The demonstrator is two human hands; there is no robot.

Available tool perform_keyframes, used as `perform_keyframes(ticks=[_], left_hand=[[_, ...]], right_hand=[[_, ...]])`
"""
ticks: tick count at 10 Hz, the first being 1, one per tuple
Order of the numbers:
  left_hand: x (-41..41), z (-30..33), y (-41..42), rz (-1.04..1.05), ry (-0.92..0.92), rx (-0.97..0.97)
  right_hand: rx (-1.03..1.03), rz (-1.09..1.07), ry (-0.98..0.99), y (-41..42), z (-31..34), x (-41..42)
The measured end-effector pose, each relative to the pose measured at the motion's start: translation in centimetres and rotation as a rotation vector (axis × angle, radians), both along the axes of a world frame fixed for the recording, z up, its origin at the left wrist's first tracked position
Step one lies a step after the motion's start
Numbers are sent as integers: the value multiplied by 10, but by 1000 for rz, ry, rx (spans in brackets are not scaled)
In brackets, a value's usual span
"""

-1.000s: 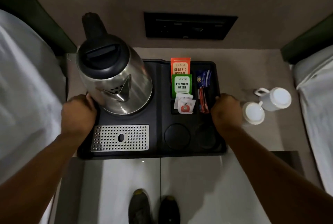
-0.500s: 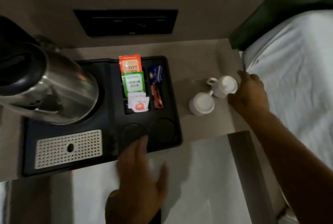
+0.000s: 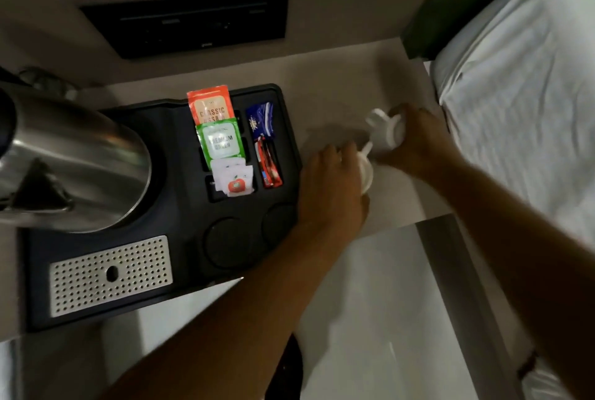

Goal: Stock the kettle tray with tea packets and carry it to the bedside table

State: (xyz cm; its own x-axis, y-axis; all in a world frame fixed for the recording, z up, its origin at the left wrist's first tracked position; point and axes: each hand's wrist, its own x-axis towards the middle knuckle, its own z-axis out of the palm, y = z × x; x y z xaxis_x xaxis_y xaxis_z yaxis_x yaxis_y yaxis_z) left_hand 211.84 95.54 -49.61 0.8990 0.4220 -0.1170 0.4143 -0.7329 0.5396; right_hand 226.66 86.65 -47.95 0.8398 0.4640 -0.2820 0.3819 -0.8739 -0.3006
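Note:
The black kettle tray point(image 3: 180, 274) rests on the bedside table point(image 3: 335, 100). A steel kettle point(image 3: 74, 167) stands on its left side. An orange tea packet point(image 3: 211, 105), a green tea packet point(image 3: 220, 142), white sachets point(image 3: 233, 179) and blue and red sachets point(image 3: 265, 145) fill its slots. To the right of the tray, my left hand point(image 3: 331, 187) closes over the nearer white cup point(image 3: 367, 174). My right hand point(image 3: 418, 139) grips the farther white cup point(image 3: 386, 129), which is tilted.
A perforated metal drip plate point(image 3: 111, 274) sits at the tray's front left, with two round cup recesses point(image 3: 225, 242) beside it. A dark switch panel point(image 3: 193, 23) is on the wall behind. A white bed point(image 3: 528, 93) lies at the right, a glossy floor below.
Both hands have left the tray's sides. My right hand reached the far cup first, then my left hand crossed over to the near cup. The view has swung right.

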Motion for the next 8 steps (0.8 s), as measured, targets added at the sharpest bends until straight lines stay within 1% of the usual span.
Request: perform_keyframes(ticks=[1, 2, 3, 4, 5, 6, 8], left_hand=[[-88, 11, 28, 211, -78, -94], [-131, 6, 47, 299, 25, -63], [-154, -6, 63, 307, 141, -52], [-157, -15, 67, 306, 131, -70], [-162, -27, 69, 314, 92, -87], [-162, -30, 70, 278, 109, -56], [-166, -21, 67, 223, 256, 104]], right_hand=[[249, -44, 36, 1, 9, -94], [211, -25, 114, 17, 6, -150], [100, 8, 164, 45, -10, -192], [58, -2, 153, 53, -19, -195], [29, 31, 76, 60, -34, -195], [3, 53, 53, 65, -38, -196], [-100, 89, 134, 67, -27, -197]])
